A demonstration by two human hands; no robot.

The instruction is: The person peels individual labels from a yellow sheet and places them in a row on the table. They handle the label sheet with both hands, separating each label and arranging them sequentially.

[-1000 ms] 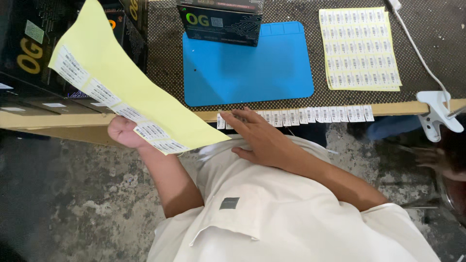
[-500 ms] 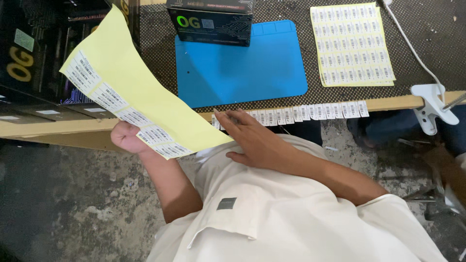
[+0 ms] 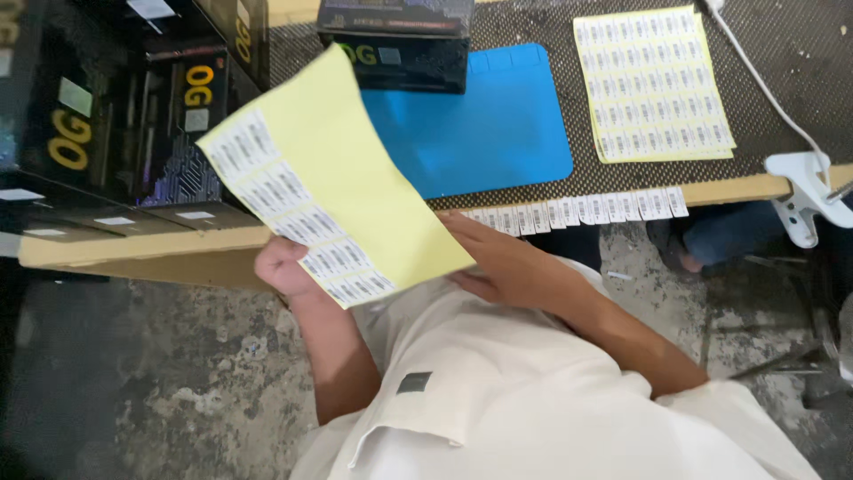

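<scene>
The left hand (image 3: 283, 267) is clenched on the lower corner of a yellow backing sheet (image 3: 333, 182), holding it up tilted in front of the near edge of the table (image 3: 729, 188). One strip of white barcode labels (image 3: 289, 209) runs along the sheet's left edge; the rest of its yellow face is bare. The sheet hangs above the table's near edge and hides part of the blue mat (image 3: 484, 133) behind it.

The right hand (image 3: 502, 262) lies just below the sheet's right corner, fingers stretched out flat and relaxed, touching or nearly touching the underside of the sheet; whether it pinches the paper cannot be told, since the sheet covers the fingertips. Both forearms come out of a white shirt (image 3: 498, 400) at the bottom of the view.

Along the near edge of the table, a row of single white labels (image 3: 586, 210) is stuck side by side, running from just beside the right hand toward the right. Toward the far right corner lies a full label sheet (image 3: 653, 84), flat on the dark woven table cover. A black box (image 3: 395, 40) stands at the far edge, touching the blue mat. Dark printed boxes (image 3: 124, 116) are stacked at the left end. A white clamp (image 3: 800, 196) grips the near edge at the right, with a white cable (image 3: 764, 89) running up from it.
</scene>
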